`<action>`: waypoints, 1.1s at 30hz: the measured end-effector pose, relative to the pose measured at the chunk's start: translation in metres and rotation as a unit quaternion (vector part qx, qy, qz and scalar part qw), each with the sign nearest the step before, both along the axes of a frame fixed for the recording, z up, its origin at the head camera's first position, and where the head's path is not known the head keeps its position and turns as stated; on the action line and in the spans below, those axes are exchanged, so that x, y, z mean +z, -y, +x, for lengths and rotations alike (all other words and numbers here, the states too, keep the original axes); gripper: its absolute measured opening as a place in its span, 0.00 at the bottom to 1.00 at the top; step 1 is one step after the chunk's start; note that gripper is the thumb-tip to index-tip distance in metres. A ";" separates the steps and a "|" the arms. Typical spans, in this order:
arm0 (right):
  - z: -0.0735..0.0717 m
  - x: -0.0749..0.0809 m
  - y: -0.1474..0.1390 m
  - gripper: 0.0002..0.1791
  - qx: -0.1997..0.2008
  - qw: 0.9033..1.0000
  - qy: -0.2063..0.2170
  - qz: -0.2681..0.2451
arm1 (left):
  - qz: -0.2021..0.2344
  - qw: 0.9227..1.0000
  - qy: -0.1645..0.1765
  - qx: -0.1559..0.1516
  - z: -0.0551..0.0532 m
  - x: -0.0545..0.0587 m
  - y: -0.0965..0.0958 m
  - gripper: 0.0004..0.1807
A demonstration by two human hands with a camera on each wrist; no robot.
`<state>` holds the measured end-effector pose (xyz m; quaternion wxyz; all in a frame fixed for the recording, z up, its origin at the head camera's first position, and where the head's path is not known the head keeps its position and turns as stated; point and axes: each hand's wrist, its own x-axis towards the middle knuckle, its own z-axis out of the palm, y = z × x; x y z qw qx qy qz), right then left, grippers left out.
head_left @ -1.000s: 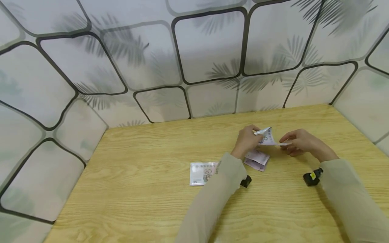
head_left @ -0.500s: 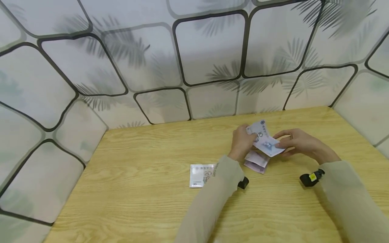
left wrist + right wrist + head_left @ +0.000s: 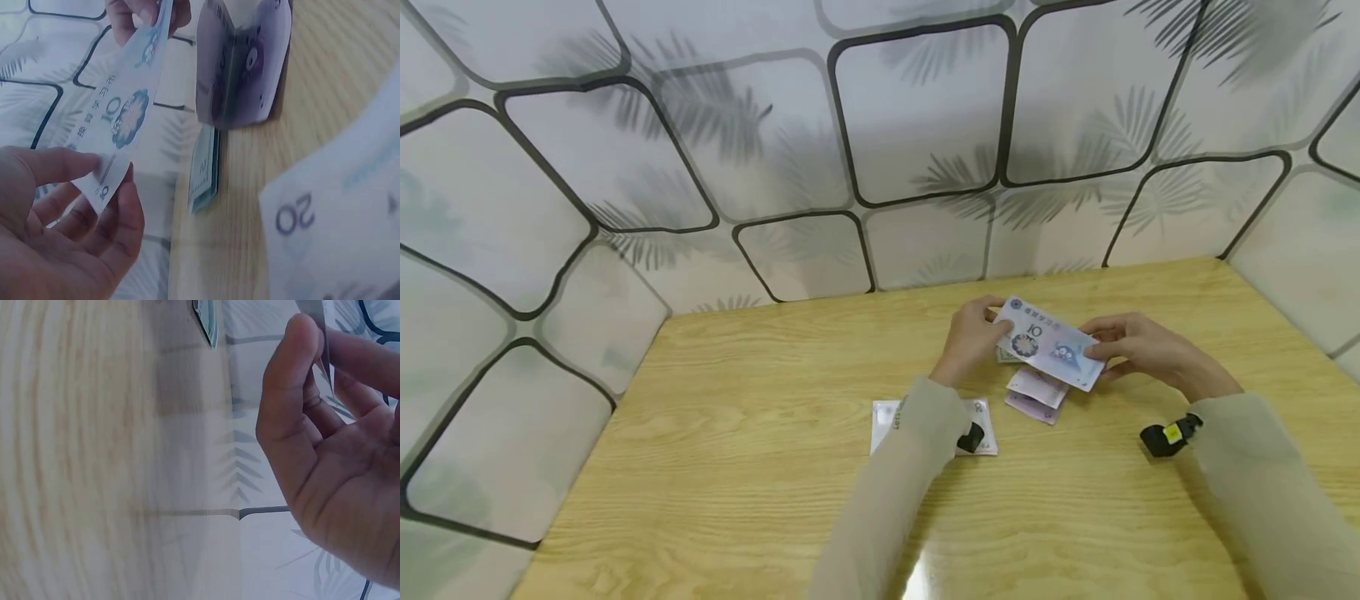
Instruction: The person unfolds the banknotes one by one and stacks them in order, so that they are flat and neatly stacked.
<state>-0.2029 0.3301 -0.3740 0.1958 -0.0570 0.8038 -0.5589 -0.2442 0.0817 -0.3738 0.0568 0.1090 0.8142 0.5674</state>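
Observation:
A play banknote (image 3: 1047, 340) marked 10 is stretched out flat between both hands above the table. My left hand (image 3: 972, 335) pinches its left end between thumb and fingers, and in the left wrist view the thumb (image 3: 69, 164) lies across the printed face. At the opposite end my right hand (image 3: 1138, 350) pinches the corner with thumb and fingertips. Below the note, a folded purple note (image 3: 1036, 393) marked 5 stands partly opened on the wood. A small folded green note (image 3: 204, 169) lies behind it, mostly covered by the 10 note in the head view.
Under the left forearm lies a flat note (image 3: 883, 421) marked 20, seen large in the left wrist view. The wooden table (image 3: 715, 467) ends at a patterned wall covering (image 3: 925, 125) at the back and sides. A black camera (image 3: 1167, 437) sits at the right wrist.
The 10 note, folded and bent earlier, is now spread flat. My left hand has shifted left, drawing the note out, and the green note and more of the 20 note have come into sight.

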 end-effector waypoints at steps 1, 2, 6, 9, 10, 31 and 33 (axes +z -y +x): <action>-0.001 0.000 0.000 0.24 0.005 1.000 -0.001 0.000 | 0.003 1.000 -0.001 -0.009 -0.002 0.000 0.002 0.20; -0.001 -0.001 0.000 0.24 0.008 1.000 -0.002 -0.001 | 0.007 1.000 -0.003 -0.020 -0.003 0.000 0.005 0.22; -0.001 -0.001 0.000 0.21 0.022 1.000 -0.011 -0.013 | 0.031 0.996 -0.002 -0.078 -0.007 0.001 0.017 0.30; 0.000 -0.001 -0.001 0.16 0.031 0.998 -0.029 -0.035 | 0.034 0.991 0.006 -0.128 -0.008 0.002 0.028 0.36; 0.000 -0.001 -0.001 0.14 0.035 0.998 -0.037 -0.044 | 0.033 0.990 0.007 -0.140 -0.009 0.002 0.031 0.37; -0.004 0.001 0.011 0.20 -0.017 0.979 -0.081 -0.189 | 0.043 0.991 0.022 -0.122 -0.009 0.004 0.065 0.25; -0.004 0.001 0.012 0.20 -0.018 0.977 -0.081 -0.197 | 0.041 0.992 0.018 -0.118 -0.008 0.004 0.068 0.25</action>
